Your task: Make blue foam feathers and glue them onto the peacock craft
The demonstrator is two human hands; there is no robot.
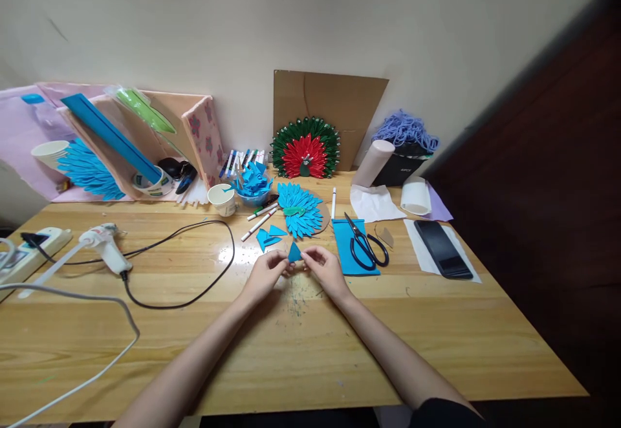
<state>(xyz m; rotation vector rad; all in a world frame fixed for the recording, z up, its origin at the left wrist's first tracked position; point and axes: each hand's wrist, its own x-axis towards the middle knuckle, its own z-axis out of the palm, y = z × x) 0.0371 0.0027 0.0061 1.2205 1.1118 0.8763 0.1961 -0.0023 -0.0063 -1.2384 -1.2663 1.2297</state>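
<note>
— What lies on the left of the desk [339, 350]?
— A white glue gun [104, 245] with a black cord, on glossy wood.
— And the hands?
— The left hand [264, 275] and right hand [326, 270] both pinch one small blue paper piece [294, 252], pointed, above the desk's middle. I think the fold should be pressed evenly, edges matched.
— Further right?
— Black scissors [365, 247] on a flat blue sheet [354, 250].
</note>
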